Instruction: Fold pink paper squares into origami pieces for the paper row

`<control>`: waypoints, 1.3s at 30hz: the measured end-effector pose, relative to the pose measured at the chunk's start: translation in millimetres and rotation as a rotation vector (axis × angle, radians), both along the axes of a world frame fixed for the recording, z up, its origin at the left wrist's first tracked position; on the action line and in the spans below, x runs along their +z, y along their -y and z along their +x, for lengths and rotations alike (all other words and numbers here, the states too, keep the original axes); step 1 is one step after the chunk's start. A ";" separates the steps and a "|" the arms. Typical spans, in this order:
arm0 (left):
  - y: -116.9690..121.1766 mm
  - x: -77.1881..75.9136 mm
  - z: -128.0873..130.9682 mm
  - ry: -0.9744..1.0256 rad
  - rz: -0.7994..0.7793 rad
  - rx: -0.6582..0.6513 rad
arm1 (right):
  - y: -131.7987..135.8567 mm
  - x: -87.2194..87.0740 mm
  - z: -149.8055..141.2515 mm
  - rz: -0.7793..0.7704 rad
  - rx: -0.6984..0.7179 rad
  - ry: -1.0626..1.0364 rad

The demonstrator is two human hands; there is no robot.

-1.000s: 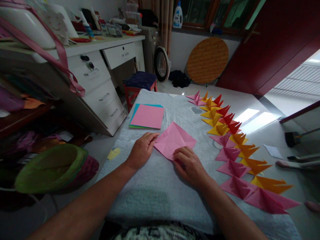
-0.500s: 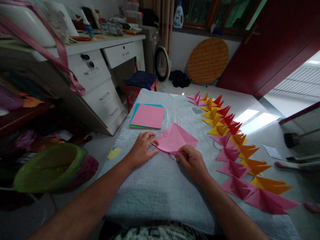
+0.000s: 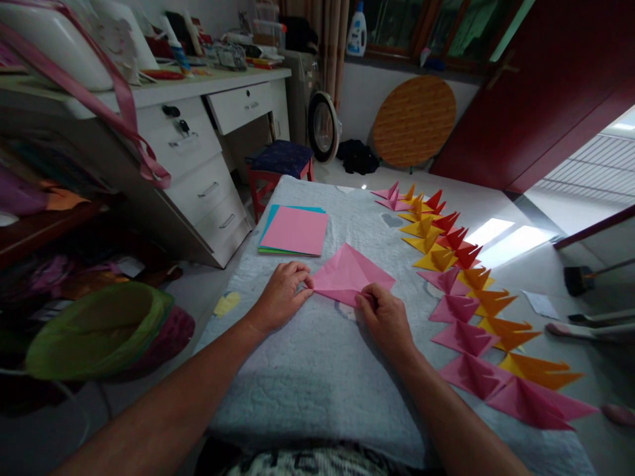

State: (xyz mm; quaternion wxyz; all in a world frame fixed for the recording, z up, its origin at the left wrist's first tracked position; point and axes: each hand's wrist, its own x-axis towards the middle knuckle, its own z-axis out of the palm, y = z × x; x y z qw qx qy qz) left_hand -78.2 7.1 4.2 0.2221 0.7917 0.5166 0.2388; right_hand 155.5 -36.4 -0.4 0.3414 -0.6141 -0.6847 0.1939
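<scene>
A pink paper sheet [image 3: 350,273] lies half folded on the grey quilted cloth [image 3: 307,370]. My left hand [image 3: 282,294] pinches its left corner with curled fingers. My right hand [image 3: 384,318] pinches the sheet's near edge, lifting it off the cloth. A stack of flat coloured paper squares [image 3: 294,230], pink on top, sits just beyond my left hand. A curved row of several folded paper pieces [image 3: 464,291], pink, yellow, orange and red, runs along the cloth's right side.
A white desk with drawers [image 3: 198,152] stands at the left, with a small red stool [image 3: 278,168] behind the cloth. A green-lined bin [image 3: 99,330] sits low on the left. A round wooden board [image 3: 414,119] leans on the far wall beside a red door.
The sheet's near corner has been lifted and brought up toward the far side, so the diamond now looks like a flatter triangle. Both hands shifted slightly forward with it.
</scene>
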 end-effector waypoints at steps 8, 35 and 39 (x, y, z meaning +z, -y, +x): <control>0.2 -1.5 -0.5 -0.005 0.003 0.011 | -2.7 -1.6 -0.1 -0.023 -0.022 0.011; 0.9 -13.0 5.3 -0.169 0.104 0.091 | -14.2 -5.7 2.1 -0.034 -0.050 0.136; 1.6 -13.2 5.8 -0.177 0.107 0.107 | -16.4 -6.9 2.5 -0.034 -0.064 0.148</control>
